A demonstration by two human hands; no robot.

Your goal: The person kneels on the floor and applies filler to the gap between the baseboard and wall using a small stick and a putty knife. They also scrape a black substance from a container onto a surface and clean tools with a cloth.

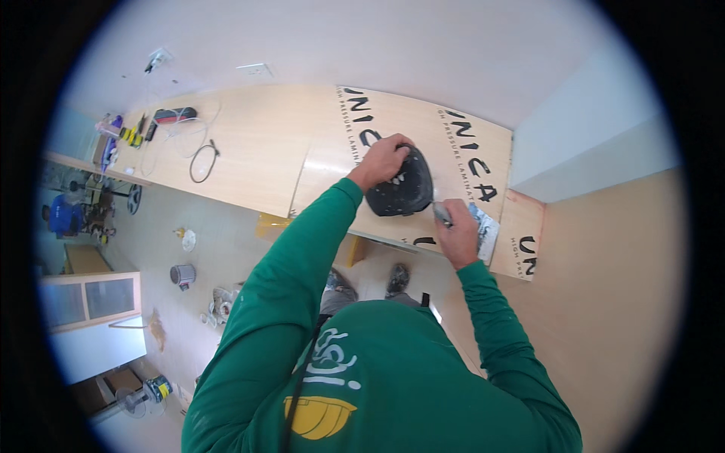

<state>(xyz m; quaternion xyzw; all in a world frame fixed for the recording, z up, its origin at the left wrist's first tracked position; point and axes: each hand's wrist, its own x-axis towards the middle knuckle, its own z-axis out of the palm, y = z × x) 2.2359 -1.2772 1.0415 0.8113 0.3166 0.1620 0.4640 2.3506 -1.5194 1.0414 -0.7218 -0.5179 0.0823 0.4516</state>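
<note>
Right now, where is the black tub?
In the head view, the black tub is just right of centre, between the left hand gripping its rim and the right hand.

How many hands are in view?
2: left hand gripping the black container at its rim; right hand holding a grey-handled tool by the container's near right edge.

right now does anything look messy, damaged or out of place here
Nothing is plainly broken. The black container in the left hand is speckled with pale bits, which stand out against its dark inside. On the left part of the bench, a dark cable lies in a loose loop, not put away.
</note>
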